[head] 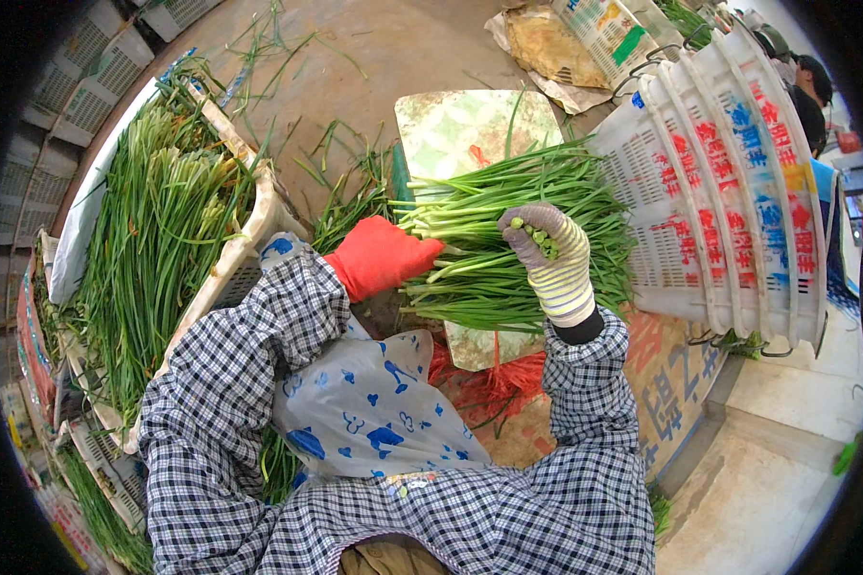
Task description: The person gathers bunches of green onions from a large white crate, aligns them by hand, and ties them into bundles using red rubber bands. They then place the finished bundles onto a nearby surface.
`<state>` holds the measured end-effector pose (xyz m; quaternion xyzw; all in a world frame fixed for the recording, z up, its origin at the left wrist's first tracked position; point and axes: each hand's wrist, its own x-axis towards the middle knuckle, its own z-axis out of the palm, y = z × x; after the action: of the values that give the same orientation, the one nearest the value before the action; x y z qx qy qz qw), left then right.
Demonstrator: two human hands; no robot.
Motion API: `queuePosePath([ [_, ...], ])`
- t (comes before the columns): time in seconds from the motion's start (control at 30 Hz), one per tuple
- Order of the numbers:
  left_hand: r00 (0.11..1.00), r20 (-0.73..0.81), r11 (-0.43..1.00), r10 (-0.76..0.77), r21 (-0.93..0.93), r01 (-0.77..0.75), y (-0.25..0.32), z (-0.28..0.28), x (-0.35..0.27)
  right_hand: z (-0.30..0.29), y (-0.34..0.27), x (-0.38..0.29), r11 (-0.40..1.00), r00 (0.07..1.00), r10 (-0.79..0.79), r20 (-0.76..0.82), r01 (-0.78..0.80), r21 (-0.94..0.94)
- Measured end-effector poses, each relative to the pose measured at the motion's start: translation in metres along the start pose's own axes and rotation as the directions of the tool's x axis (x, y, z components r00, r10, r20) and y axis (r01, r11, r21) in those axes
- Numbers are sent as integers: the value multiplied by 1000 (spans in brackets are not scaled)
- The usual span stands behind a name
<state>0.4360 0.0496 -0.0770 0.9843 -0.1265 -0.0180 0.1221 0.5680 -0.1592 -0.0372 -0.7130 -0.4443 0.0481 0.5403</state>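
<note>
A broad heap of green garlic chives [475, 215], pale stem ends to the left, lies across a small stained board [475, 129] in front of me. My left hand [385, 259], in a red glove, is at the stem ends; its fingertips touch or nearly touch them, and whether it grips any is unclear. My right hand [550, 255], in a striped knit glove with grey fingers, is closed over the middle of the heap around a small bundle of green stalks [536, 237], whose ends show in its curl. Red plastic ties [500, 381] hang below the board.
On the left stands a white crate [266, 194] full of chives [165, 237]. Nested white plastic baskets [719, 194] stand at right. Loose leaves litter the floor [352, 43]. A patterned plastic apron [374, 410] covers my lap. People [809, 100] are at the far right.
</note>
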Motion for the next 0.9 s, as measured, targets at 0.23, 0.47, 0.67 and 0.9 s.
queuePosePath([
  [0.23, 998, -22, 988, 56, 146, -52, 7, -1, 7, -4, -6, 0, 987, 994, 101, -45, -94, 133],
  [0.47, 998, 61, 999, -19, 35, 17, -2, 7, 6, -22, -24, 7, 984, 985, 129, -113, -113, 135],
  [0.67, 877, -222, 876, -426, -342, 340, 2, -88, -89, -122, -53, 12, 996, 880, -91, -466, 75, -53],
  [0.9, 230, 162, 102, -960, -562, 821, 69, -159, -314, -85, -69, 27, 597, 987, -40, 156, 149, -788],
])
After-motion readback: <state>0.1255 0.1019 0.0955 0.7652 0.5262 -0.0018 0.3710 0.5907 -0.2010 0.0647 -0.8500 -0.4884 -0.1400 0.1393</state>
